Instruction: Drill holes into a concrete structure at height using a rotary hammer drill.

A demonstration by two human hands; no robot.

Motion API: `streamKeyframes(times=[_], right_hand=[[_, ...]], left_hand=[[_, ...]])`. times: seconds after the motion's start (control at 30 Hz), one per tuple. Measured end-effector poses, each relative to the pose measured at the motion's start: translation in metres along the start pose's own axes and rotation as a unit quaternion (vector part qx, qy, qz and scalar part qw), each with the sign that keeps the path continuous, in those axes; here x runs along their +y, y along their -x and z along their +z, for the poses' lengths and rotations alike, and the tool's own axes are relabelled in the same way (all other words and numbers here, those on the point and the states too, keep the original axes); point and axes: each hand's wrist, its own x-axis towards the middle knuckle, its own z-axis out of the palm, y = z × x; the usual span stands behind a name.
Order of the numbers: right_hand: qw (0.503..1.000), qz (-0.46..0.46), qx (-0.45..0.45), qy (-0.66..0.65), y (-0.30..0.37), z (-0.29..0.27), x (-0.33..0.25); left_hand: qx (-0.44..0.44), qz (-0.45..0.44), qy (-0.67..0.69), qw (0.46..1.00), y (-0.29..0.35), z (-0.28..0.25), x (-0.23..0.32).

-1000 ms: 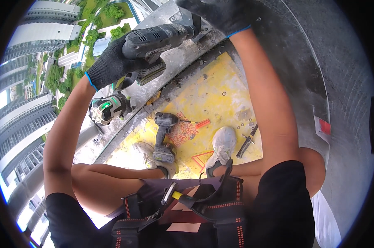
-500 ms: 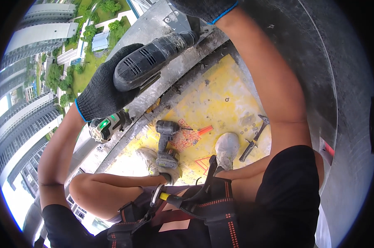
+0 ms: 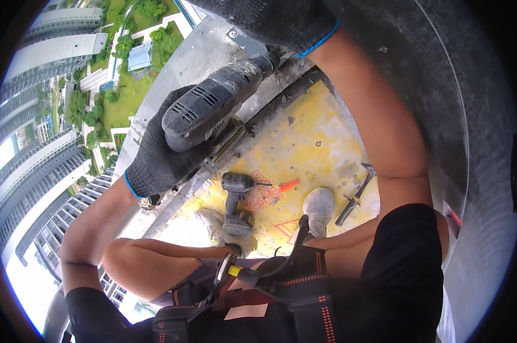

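My left hand (image 3: 164,157), in a black knit glove with a blue cuff, is wrapped around the rear grip of a dusty dark power drill (image 3: 215,100). The drill slants up and to the right, its front end beside a grey metal plate (image 3: 198,54) with a bolt. My right hand (image 3: 275,23), gloved the same way, reaches over the plate just above the drill's front end. The picture's upper edge cuts it off, so I cannot make out its fingers. Beneath my left wrist, a small round-ended device (image 3: 150,202) is mostly hidden.
A cordless impact driver (image 3: 235,203) lies by my left shoe on a worn yellow board (image 3: 292,143). Near my right shoe (image 3: 319,208) are a hammer (image 3: 355,194), loose washers and an orange stick (image 3: 289,185). A long drop to lawns and buildings opens left; a dark curved wall (image 3: 430,86) stands right.
The drill and my left hand have shifted slightly right and down, now covering most of the green-lit device. My right hand has come further into view, stretching left over the plate.
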Motion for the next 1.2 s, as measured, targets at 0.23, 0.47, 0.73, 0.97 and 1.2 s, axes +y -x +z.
streamKeyframes(times=[0.23,0.47,0.73,0.97,1.2], right_hand=[[1.000,0.010,-0.008,0.007,0.006,-0.002,0.001],[0.995,-0.026,0.001,0.094,0.004,-0.002,-0.002],[0.999,-0.003,0.010,0.050,0.004,0.004,-0.001],[0.999,-0.030,0.011,0.039,0.001,0.001,-0.002],[0.998,-0.028,0.013,0.063,0.001,0.002,-0.002]], left_hand=[[-0.010,-0.058,0.077,0.995,0.004,0.002,-0.003],[0.004,-0.172,0.133,0.976,0.011,0.002,0.009],[0.007,-0.073,0.094,0.993,0.005,-0.001,-0.006],[-0.026,0.067,-0.118,0.990,-0.011,-0.025,-0.002],[0.019,0.024,-0.104,0.994,-0.001,-0.001,-0.005]])
